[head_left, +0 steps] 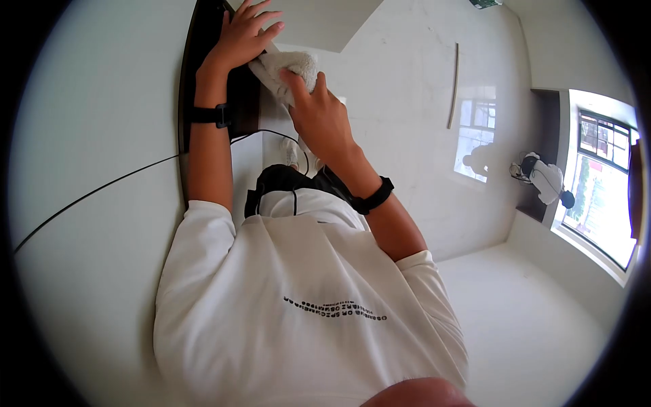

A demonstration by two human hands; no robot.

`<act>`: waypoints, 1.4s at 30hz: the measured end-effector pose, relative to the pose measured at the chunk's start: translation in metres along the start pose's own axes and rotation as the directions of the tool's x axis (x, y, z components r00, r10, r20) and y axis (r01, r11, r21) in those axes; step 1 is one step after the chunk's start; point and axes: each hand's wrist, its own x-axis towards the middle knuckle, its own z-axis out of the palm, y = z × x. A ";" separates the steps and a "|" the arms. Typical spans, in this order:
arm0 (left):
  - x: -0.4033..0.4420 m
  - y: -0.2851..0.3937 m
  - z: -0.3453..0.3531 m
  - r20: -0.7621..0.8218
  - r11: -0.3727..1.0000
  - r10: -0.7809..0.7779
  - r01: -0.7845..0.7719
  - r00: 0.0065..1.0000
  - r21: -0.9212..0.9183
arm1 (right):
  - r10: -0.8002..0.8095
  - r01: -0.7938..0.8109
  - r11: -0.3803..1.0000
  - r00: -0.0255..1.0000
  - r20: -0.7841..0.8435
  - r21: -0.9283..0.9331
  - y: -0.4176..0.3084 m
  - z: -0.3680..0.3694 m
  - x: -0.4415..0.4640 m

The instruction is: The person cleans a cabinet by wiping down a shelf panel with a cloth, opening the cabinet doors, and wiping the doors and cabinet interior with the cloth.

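Note:
My left hand [244,35] has its fingers spread and rests on or just over a glossy black surface [243,91] along the wall; it holds nothing. My right hand [321,112] grips a folded white towel [288,68], with the thumb and fingers pressed into its fluffy pile. The towel lies against the edge of the black surface, close to the left hand. A black cable [285,133] hangs from below that surface. Each forearm carries a black wristband.
A pale flat panel [322,24] juts out beyond the towel. On the shiny white floor [400,129] lies a long thin strip [453,85]. At the far right, another person [542,178] in a white top is near a bright window [597,190]. The white wall [95,129] stands close on my left.

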 end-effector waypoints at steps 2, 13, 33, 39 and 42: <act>-0.002 -0.019 0.024 -0.142 0.983 0.103 -0.122 0.985 -0.139 | 0.061 -0.064 0.996 0.996 0.070 0.054 -0.003 0.002 0.020; -0.017 0.006 0.014 -0.348 0.974 0.074 -0.143 0.935 -0.176 | 0.067 -0.024 0.909 0.994 -0.090 0.415 0.006 0.023 0.020; -0.052 0.071 0.005 0.319 0.953 -0.303 0.278 0.898 0.121 | 0.586 -0.424 0.646 0.809 -0.055 0.635 0.182 0.036 -0.333; -0.054 0.066 -0.009 0.423 0.822 -0.562 0.535 0.711 0.195 | 0.965 -0.711 0.244 0.109 -0.239 0.659 0.253 0.028 -0.554; -0.056 0.065 -0.007 0.412 0.794 -0.607 0.531 0.679 0.295 | 0.914 -0.640 0.035 -0.290 -0.284 0.768 0.243 0.058 -0.674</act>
